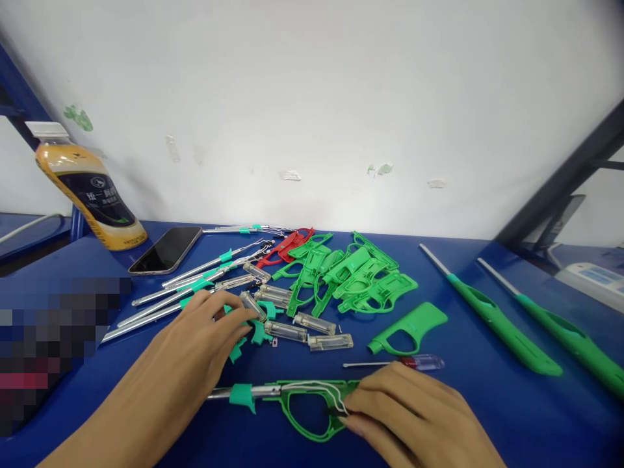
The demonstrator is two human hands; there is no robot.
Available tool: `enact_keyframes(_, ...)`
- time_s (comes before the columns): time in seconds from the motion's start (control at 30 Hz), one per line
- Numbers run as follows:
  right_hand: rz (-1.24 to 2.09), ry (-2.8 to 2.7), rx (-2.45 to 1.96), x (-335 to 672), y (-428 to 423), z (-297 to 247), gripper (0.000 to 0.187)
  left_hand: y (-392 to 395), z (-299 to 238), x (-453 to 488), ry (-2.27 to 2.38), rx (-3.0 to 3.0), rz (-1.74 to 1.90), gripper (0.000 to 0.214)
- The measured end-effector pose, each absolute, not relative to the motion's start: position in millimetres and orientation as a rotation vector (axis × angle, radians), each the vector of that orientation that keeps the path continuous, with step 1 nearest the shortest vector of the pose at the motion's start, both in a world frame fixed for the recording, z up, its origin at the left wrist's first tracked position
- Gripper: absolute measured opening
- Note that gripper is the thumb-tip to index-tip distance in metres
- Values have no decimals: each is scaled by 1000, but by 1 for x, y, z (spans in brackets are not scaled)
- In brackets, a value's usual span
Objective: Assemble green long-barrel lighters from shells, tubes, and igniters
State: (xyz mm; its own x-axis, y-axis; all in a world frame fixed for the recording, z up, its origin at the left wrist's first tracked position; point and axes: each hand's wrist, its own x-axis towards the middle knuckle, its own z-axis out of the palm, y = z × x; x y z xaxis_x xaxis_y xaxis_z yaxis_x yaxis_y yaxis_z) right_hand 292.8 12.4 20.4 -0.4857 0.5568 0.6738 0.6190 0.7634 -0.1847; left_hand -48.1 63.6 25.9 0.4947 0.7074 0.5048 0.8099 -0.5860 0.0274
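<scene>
My left hand (214,331) reaches over the pile, its bent fingertips close together at a clear lighter fuel tank (253,304). Teal plastic pieces (260,331) lie around and under those fingers. In front of me an open green lighter half-shell (312,434) lies with a metal tube (266,391) at its left end. A teal collar (242,395) sits on the tube. Two white wires (324,385) run from the tube to a small black igniter (337,411). My right hand (404,416) pinches at that igniter over the shell's right part, which it mostly hides.
Behind lie more clear tanks (285,331), green shells (361,270), red shells (295,246) and metal tubes with wires (166,302). A screwdriver (422,362) lies beyond my right hand. Two assembled lighters (502,325) are at right; a phone (166,250) and bottle (92,188) at left.
</scene>
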Motion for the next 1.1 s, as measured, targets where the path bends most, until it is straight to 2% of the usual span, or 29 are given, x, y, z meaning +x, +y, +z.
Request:
enact_keyframes(0.4,-102,-2204,-890,296,11,22,44,64,35,-46,-1273,-2572,-671,38)
enact_keyframes(0.63,-80,-2212,-886,295,11,23,44,54,40,-42,-1198,-2539,-726,46)
enact_keyframes(0.83,-78,-2215,-883,296,10,23,40,59,35,-48,-1231,-2522,-712,37)
enact_keyframes(1.1,-86,-2220,-889,298,11,25,39,62,36,-39,-1191,-2579,-692,39)
